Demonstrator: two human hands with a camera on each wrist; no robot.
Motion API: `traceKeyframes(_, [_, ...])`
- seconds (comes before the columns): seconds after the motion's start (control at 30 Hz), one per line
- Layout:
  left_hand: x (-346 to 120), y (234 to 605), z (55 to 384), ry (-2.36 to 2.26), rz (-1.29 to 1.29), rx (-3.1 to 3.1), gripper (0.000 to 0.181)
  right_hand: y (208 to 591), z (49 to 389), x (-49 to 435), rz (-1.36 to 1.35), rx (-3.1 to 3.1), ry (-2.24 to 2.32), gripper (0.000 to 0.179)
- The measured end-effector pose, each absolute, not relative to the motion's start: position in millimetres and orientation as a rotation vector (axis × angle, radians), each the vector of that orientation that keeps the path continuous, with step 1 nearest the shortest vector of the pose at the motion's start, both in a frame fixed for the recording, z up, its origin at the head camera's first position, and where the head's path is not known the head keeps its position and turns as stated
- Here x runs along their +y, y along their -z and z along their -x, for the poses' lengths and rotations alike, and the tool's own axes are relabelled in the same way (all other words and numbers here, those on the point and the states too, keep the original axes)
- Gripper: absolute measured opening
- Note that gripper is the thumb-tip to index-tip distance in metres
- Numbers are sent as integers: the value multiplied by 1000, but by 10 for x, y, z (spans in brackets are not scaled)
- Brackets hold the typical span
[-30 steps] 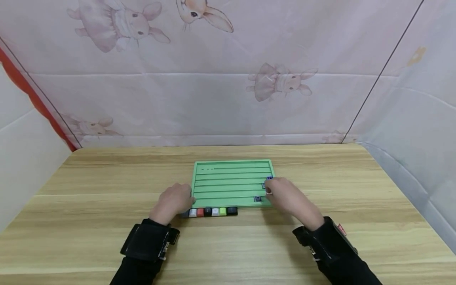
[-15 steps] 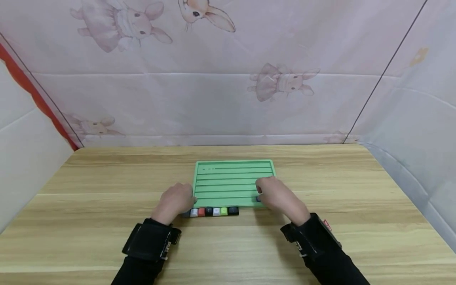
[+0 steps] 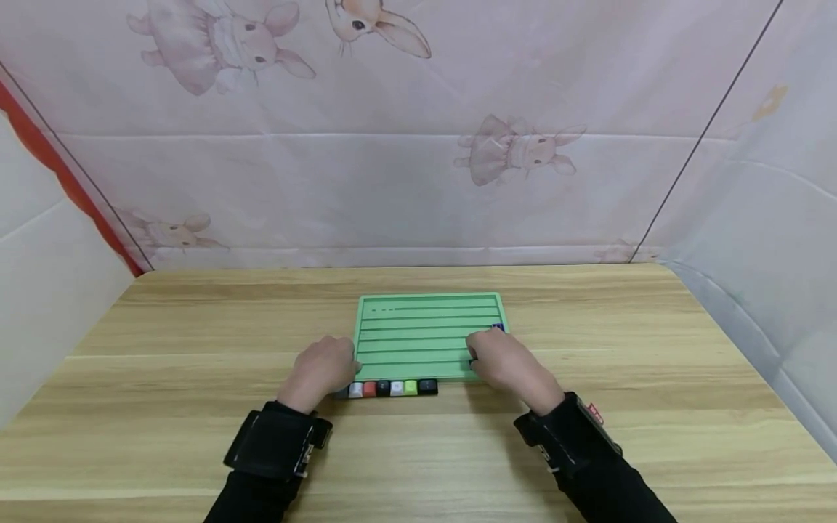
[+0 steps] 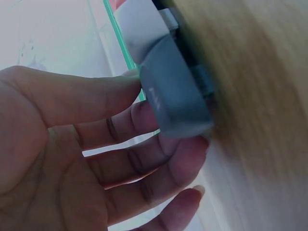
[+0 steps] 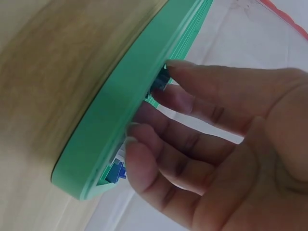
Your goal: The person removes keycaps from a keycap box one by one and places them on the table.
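Note:
A light green ridged tray [image 3: 412,334] lies on the table. My left hand [image 3: 322,370] grips its left edge, thumb and curled fingers about the front corner, against a dark grey keycap [image 4: 175,91]. Over the tray's right side, my right hand [image 3: 506,367] pinches a small dark blue keyboard switch [image 5: 160,81] between thumb and index finger, at the front of the tray. Another blue switch [image 3: 498,327] shows behind that hand, near the right rim. The right hand covers part of the tray's right end.
A row of keycaps [image 3: 397,388], in black, white, red and lime green, runs along the tray's front edge. The wooden table [image 3: 418,457] reaches back to a curtain [image 3: 366,196] with rabbit prints.
My right hand has moved left from the tray's right edge to the switch near the front, covering switches seen earlier. The left hand has kept its place on the tray.

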State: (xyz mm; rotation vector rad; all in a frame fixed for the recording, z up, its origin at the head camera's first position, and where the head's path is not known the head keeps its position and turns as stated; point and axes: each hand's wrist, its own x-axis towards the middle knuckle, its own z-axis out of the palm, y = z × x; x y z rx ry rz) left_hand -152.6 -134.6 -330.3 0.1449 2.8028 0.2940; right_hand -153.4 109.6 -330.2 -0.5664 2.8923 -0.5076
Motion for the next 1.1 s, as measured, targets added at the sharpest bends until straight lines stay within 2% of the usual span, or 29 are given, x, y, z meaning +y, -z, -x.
traceKeyframes(0.63, [-1342,3297,1512,-311,-141,2808,22,3309,1535,1088,546,2911,440,7])
traceKeyframes(1.1, [-1346,3302,1507,-312,-153,2815,24,3251,1506,1103,498,2952,498,19])
